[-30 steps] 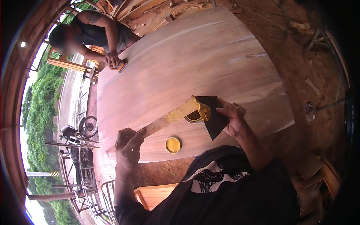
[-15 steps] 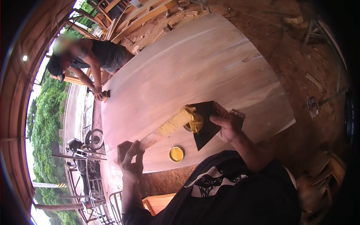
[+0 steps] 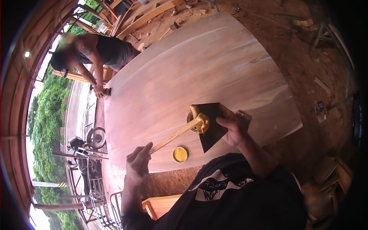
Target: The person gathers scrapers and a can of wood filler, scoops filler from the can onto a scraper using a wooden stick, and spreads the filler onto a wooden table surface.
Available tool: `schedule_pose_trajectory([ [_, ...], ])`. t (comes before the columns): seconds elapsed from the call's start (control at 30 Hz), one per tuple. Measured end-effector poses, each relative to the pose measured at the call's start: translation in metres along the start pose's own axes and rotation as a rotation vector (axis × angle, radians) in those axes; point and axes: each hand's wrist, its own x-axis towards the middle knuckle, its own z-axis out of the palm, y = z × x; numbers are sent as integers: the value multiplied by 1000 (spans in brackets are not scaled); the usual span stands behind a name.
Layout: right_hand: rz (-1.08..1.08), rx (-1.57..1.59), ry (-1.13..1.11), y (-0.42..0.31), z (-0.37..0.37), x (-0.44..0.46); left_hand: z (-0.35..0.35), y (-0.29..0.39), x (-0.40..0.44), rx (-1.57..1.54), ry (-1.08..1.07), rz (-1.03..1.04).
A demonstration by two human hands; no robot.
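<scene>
My left hand [image 3: 138, 159] is closed round the end of a flat wooden stick [image 3: 172, 137], whose far tip is coated in yellow putty [image 3: 201, 123]. That tip touches the edge of a black flat spreader [image 3: 213, 128], where a thick lump of putty sits. With its thumb on top, my right hand [image 3: 233, 127] grips the spreader by its right side. Partly hidden behind the spreader is a round can [image 3: 189, 116]. A round lid [image 3: 180, 155] with yellow putty inside lies on the large wooden tabletop [image 3: 153, 96] below the stick.
A brown speckled piece [image 3: 244, 115] lies beside my right hand. Across the slab, another person [image 3: 109, 51] bends over its edge with both hands on a sander [image 3: 107, 92]. A motorbike [image 3: 82, 153] stands at left. Wood scraps [image 3: 322, 86] lie on the dirt floor.
My left hand has turned the stick from its broad, putty-covered face to its narrow edge. The putty at the tip now bunches on the spreader's edge. The other person's sander has shifted slightly.
</scene>
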Motion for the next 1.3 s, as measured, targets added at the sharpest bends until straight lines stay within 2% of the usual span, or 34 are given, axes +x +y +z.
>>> schedule_pose_trajectory([
  [0.1,49,70,15,3,-2,-1,5,-4,1,10,-38,18],
  [0.3,53,58,52,3,-5,-9,-14,-6,-3,242,-78,78],
  [0.5,49,110,46,12,-9,-10,-14,-7,-6,244,-61,59],
  [0.7,25,46,65,13,-9,-12,-23,-12,-10,335,-53,128],
  [1.1,30,134,26,14,-7,-7,-20,-13,-9,303,-14,81],
  [1.3,69,253,-24,17,-15,-7,-12,-5,-1,215,71,147],
])
